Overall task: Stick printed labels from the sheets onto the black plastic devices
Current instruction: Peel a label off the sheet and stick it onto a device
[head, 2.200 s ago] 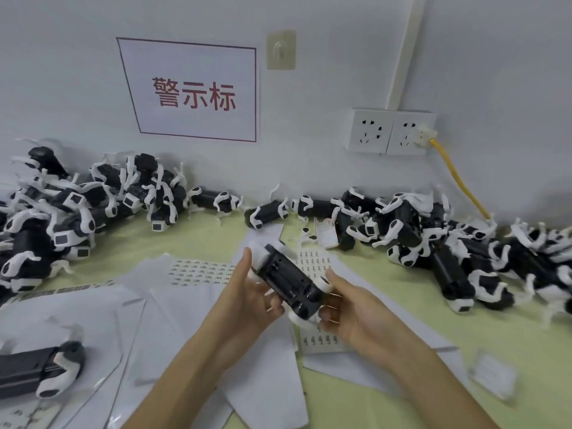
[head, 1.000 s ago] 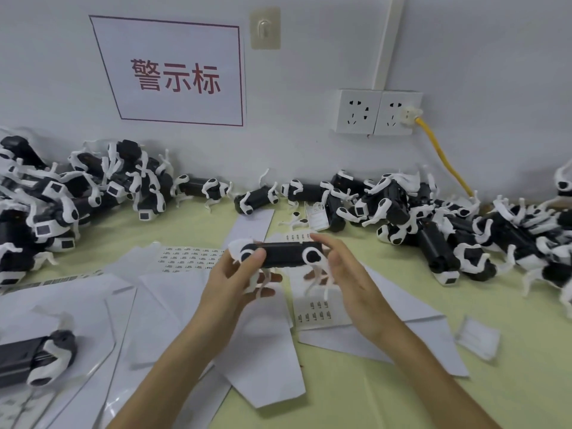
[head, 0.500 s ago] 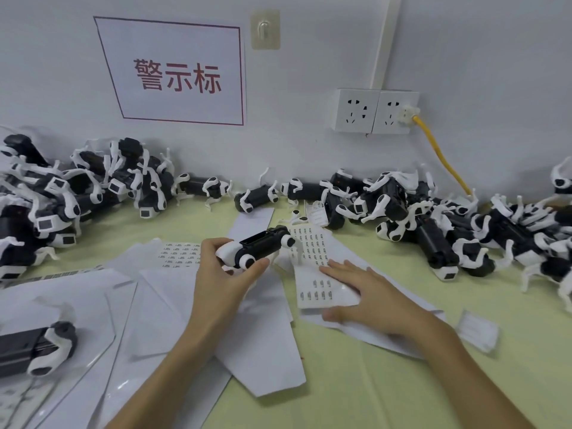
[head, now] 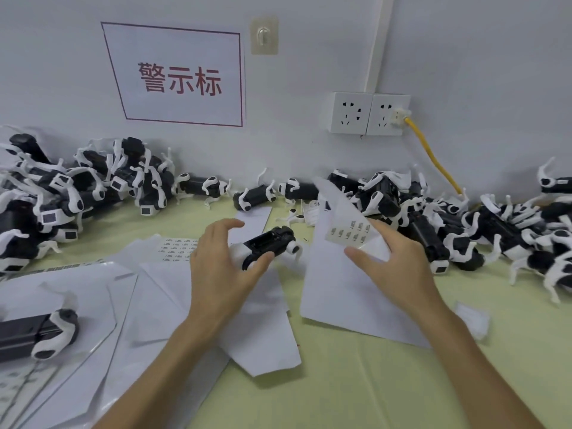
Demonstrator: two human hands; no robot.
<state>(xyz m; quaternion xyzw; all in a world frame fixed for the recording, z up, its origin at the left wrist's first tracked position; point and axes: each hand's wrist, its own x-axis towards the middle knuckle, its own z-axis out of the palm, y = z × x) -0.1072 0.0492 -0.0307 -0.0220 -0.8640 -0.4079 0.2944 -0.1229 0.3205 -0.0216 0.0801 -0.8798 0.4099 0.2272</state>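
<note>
Left grip (head: 216,274) holds device (head: 267,244); right grip (head: 393,261) pinches label sheet (head: 337,212) (tilted up).

Black device (head: 267,245) with white ends sits tilted in left hand (head: 216,270); label sheet (head: 343,218), partly filled, curls upright in right hand (head: 394,264).

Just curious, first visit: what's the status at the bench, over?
Left hand grips black device. Right hand holds label sheet up. Nothing between them.

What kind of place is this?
Probably a small factory workbench. Heaps of identical black-and-white plastic devices and white sheets of tiny printed labels cover the pale green table, under a red-lettered paper sign.
</note>
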